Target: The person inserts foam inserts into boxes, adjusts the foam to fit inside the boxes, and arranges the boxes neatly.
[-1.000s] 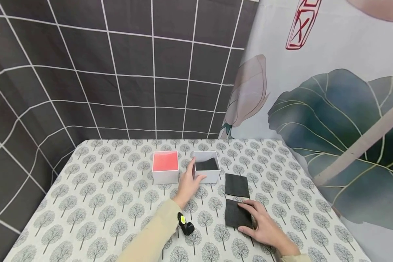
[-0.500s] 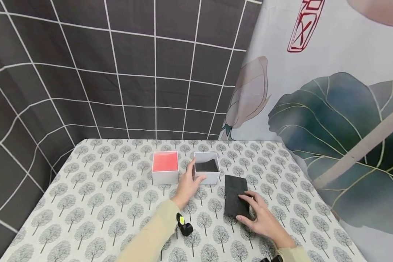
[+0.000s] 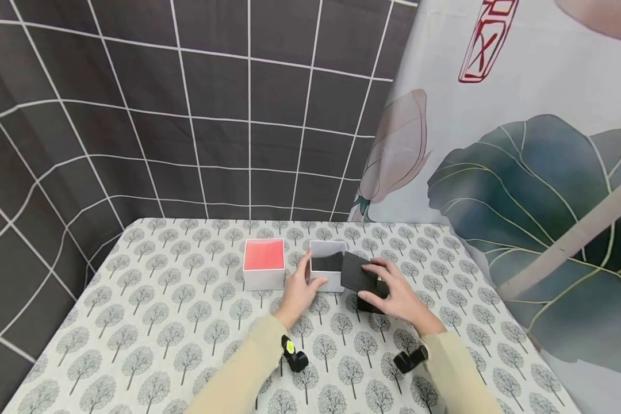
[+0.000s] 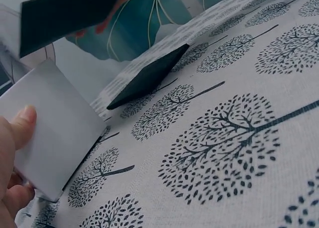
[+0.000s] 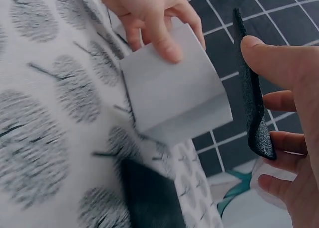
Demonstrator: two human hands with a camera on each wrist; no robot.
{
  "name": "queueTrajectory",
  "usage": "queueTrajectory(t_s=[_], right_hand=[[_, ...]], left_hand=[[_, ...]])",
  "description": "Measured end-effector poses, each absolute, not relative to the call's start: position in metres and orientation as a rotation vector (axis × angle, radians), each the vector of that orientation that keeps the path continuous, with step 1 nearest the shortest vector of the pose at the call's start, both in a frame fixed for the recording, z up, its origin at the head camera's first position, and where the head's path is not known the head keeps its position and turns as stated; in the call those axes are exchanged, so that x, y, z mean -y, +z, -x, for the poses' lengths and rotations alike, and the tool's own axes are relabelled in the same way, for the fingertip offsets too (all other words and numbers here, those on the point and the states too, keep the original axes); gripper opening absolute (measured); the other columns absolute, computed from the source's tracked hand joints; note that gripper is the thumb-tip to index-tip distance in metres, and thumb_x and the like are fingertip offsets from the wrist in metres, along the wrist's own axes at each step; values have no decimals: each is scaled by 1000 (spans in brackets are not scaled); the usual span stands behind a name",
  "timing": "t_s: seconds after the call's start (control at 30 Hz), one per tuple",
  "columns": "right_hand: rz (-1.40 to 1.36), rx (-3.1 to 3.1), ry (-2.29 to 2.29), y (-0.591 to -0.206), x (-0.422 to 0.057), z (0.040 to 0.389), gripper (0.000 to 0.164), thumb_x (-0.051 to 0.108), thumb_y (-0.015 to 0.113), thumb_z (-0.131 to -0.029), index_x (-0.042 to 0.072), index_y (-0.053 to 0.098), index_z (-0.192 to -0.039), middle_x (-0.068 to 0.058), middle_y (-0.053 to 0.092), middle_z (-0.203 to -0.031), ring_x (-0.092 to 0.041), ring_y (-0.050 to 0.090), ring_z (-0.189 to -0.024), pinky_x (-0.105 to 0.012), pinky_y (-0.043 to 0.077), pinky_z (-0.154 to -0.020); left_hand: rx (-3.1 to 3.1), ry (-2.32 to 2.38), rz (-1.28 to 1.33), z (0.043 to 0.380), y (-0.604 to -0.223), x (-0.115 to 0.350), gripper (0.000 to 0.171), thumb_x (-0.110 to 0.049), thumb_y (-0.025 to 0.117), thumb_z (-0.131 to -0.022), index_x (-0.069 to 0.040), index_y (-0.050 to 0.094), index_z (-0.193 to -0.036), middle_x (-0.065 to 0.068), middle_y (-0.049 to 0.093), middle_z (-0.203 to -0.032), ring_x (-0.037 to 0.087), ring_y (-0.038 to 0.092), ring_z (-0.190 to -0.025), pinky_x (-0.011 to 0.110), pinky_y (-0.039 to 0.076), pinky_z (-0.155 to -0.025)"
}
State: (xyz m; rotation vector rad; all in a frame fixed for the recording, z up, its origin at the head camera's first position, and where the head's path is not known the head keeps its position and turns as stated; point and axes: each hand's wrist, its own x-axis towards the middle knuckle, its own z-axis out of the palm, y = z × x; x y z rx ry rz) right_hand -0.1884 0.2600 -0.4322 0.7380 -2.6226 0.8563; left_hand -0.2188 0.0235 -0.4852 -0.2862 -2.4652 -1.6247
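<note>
My left hand [image 3: 297,293] grips the near left corner of a small white open-topped box [image 3: 333,283], thumb on its front wall. Inside that box lies a black piece [image 3: 326,262]. Just to the right, my right hand [image 3: 398,293] pinches a thin black square pad [image 3: 356,273], raised off the table with its left edge at the box's right side. In the right wrist view the held pad [image 5: 249,88] bends near its lower end between thumb and fingers. A second black pad [image 3: 368,305] lies on the cloth beneath the right hand, partly hidden.
Left of the gripped box stands a matching white box [image 3: 264,280] with red material [image 3: 264,254] inside. A tree-print cloth [image 3: 186,339] covers the table. Behind hangs a dark grid curtain [image 3: 212,144], and a lotus-print curtain [image 3: 507,190] is on the right.
The right hand drew the nearer black pad over the farther one, then lifted a pad up and left to the box. The left hand has stayed on the box.
</note>
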Motion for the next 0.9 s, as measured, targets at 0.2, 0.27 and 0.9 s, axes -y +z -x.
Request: queueTrajectory(t_s=[0.2,0.27,0.9], right_hand=[[-750,2695,834,-424,-239,215,56,43,69,-81,16,54,-128,-11,41,-134,-33,42,-121,-57,39,-95],[-765,2700,848,-424,-234,222,56,43,69,-81,16,54,-127,-12,41,-134,-33,42,-121,-56,39,-95],[-977,2722,697,-422,-212,265,56,40,74,-76,12,59,-122,-12,46,-131,-32,40,-123,-53,35,-101]], left_hand=[[2432,-1608,291,220,-488,-22,82,-24,74,-77,-19,29,-146,17,63,-111,21,60,-87,35,50,-87],[2425,-1602,295,220,-489,-22,81,-25,74,-77,-18,31,-145,19,56,-124,25,60,-100,35,48,-91],[2360,-1739,324,217,-487,-25,79,-17,73,-78,-11,30,-145,22,43,-135,25,44,-124,29,39,-99]])
